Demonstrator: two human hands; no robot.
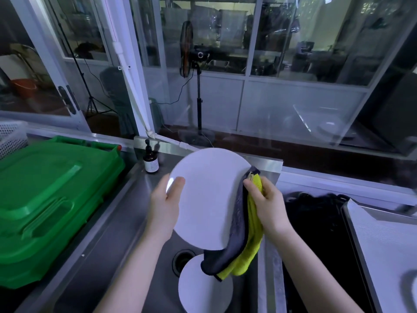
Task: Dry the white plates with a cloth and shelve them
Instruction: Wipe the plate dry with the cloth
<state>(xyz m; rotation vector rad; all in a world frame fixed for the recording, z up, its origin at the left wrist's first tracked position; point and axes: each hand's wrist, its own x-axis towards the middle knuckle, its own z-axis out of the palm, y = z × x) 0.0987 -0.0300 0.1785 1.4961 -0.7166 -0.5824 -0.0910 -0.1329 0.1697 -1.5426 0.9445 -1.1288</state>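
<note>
containers:
- steel sink (126, 233), set in the desk (274, 267): holds one white lower plate (203, 290), lying flat on the sink floor just beside the drain (180, 259). its upper edge is partly covered by the hanging cloth.
- right-hand basin (316, 233): holds dark contents that cannot be identified.
- green container (45, 199), left of the sink: lid on, contents hidden.
- white perforated basket (11, 136), far left edge: contents cannot be seen.

task items:
- upper plate (209, 195): round, plain white, with a smooth face and a small bright glare spot near the left rim. it is held in the air above the sink, tilted, face toward the camera.
- cloth (239, 245): shows a grey layer against the plate and a yellow layer outside. it wraps the right rim of the upper plate, and its free end hangs below the plate's lower edge.

hands:
- left hand (164, 204): grasps the left rim of the upper plate, thumb on the face, fingers hidden behind.
- right hand (268, 204): fingers clenched around the cloth, pressing it to the plate's right rim.

other:
- brown pump bottle (150, 160): upright at the back left corner of the sink.

count: two white plates, one cloth, one bottle, one green container, one basket.
</note>
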